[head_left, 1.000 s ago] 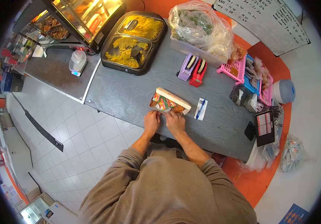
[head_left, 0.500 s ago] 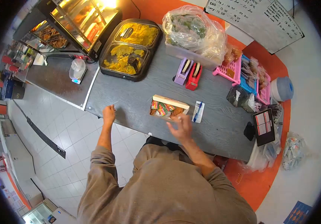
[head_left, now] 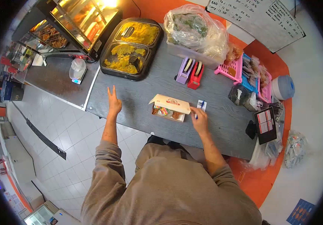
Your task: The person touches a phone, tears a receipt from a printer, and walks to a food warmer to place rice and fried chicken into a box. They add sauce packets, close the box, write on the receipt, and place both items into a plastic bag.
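Observation:
A paper food box (head_left: 175,116) lies on the grey counter in front of me, its printed lid (head_left: 170,101) folded partway over. Small red and green sachets (head_left: 163,111) and brown fried-looking food (head_left: 176,115) show through the gap. My right hand (head_left: 200,123) has its fingertips at the lid's right corner and appears to pinch it. Partly behind those fingers, a blue pen (head_left: 202,104) rests on a white slip (head_left: 204,106). Well left of the box, my left hand (head_left: 114,102) is raised over the counter, two fingers stretched apart and nothing in it.
A black two-part pan (head_left: 102,67) of yellow food stands at the back left, beside a lit warming cabinet (head_left: 82,22). Purple (head_left: 184,71) and red (head_left: 195,76) tape dispensers stand behind the box. Further right are baskets (head_left: 236,69), bags and a dark tablet (head_left: 265,125).
The box lid has come forward over the contents. My right hand has moved right to the lid's corner. My left hand has risen away from me and spread two fingers.

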`<state>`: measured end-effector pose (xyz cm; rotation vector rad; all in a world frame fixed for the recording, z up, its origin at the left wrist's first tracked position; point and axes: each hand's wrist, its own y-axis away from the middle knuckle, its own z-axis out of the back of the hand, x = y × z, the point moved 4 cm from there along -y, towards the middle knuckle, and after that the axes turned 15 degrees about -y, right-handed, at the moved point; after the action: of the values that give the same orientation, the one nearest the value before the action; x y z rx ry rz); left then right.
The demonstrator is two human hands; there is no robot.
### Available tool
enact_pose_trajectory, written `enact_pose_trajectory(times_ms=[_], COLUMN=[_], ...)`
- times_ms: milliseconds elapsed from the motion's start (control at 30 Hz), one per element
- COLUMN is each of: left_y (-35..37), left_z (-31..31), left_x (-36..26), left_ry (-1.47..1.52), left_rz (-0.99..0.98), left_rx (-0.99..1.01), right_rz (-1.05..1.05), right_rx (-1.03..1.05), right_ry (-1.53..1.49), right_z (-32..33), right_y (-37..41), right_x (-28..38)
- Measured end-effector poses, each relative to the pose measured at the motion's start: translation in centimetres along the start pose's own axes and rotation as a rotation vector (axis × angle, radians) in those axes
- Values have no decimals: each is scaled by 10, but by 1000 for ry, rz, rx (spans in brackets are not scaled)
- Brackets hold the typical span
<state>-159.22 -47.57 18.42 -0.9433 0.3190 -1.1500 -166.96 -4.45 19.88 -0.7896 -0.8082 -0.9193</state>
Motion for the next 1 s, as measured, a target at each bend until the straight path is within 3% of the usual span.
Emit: enact_pose_trajectory(times_ms=[33, 100, 133, 167, 200, 233, 267, 333, 400, 433, 500, 533, 600, 633, 700, 733, 767, 800, 833, 900, 967, 1000], left_y=[-2, -10, -22, -27, -20, -16, -5, 18, 10, 13, 22, 24, 40, 45, 53, 52, 55, 59, 64, 69, 80, 84], left_z=[4, 4, 10, 2, -6, -12, -25, -48, -26, -20, -19, -15, -24, -24, -27, -22, -17, -14, -14, -12, -18, -22], left_x=[-6, 3, 5, 7, 4, 4, 1, -11, -28, -32, -30, -27, -23, -19, -13, -11, -8, -6, -4, 0, 6, 8], left_ry=[3, 349, 351, 450, 536, 534, 645, 760, 139, 140, 364, 364, 550, 553, 417, 420, 534, 648, 647, 704, 709, 715], left_rz=[-1, 443, 442, 578, 704, 704, 773, 838, 171, 171, 460, 460, 681, 683, 574, 581, 714, 850, 859, 803, 785, 763], left_rx=[2, 257, 258, 688, 1125, 1128, 1138, 1145, 52, 55, 301, 303, 802, 804, 889, 887, 924, 958, 960, 735, 733, 728], right_rz=[-3, -63, 0, -3, -388, -773, -775, -443, 155, 152, -24, -387, -311, -234, -227, 10, 248, 252, 245, 236, 162, 160], right_rx=[-1, -65, -126, -127, -240, -349, -350, 147, 233, 234, 230, 488, 401, 312, 342, 292, 242, 248, 282, 322, 510, 508], right_ry=[2, -116, -108, -107, -136, -162, -163, 39, 176, 176, 405, 348, 356, 364, 397, 442, 480, 482, 528, 572, 647, 650], right_z=[-2, -9, -10, -11, -8, -7, -10, -39, -75, -88, -103, -104, -112, -111, -107, -104, -104, -105, -109, -114, -122, -122], right_y=[7, 16, 16, 15, 18, 27, 29, 26, 22, 23, 13, -3, -7, -12, -15, -17, -18, -18, -16, -14, -17, -16], right_x=[3, 10, 13, 13, -3, -14, -8, 20, 45, 45, 35, 35, 22, 24, 21, 29, 38, 36, 32, 22, 8, 6])
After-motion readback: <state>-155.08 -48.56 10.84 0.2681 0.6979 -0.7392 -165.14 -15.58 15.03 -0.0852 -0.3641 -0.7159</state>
